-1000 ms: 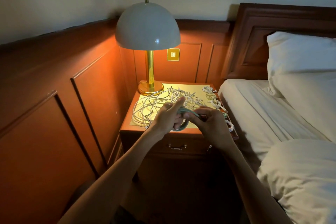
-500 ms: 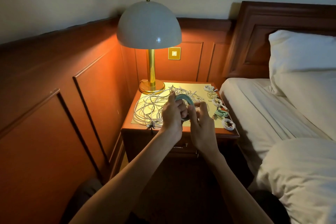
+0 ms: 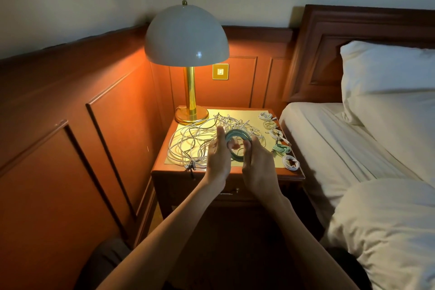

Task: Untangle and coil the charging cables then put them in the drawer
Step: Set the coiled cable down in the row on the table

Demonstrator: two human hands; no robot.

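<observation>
A teal cable wound into a ring [image 3: 236,134] is held upright between both hands above the nightstand [image 3: 226,173]. My left hand [image 3: 219,158] grips the ring's left side with the thumb pointing up. My right hand [image 3: 257,162] grips its right side. Behind them a tangled heap of white cables [image 3: 195,139] covers the left and middle of the top. Several small coiled cables, one of them a teal coil [image 3: 281,148], lie in a row along the right edge. The drawer [image 3: 226,193] below the top is closed, its handle partly hidden by my wrists.
A brass lamp [image 3: 190,92] with a white dome shade stands at the back left of the nightstand. Wood panelling runs along the left and back walls. The bed [image 3: 341,148] with pillows and a duvet lies close on the right.
The teal coil has been turned upright into a full ring, and both hands have shifted from winding its end to holding its two sides. The view has moved slightly closer.
</observation>
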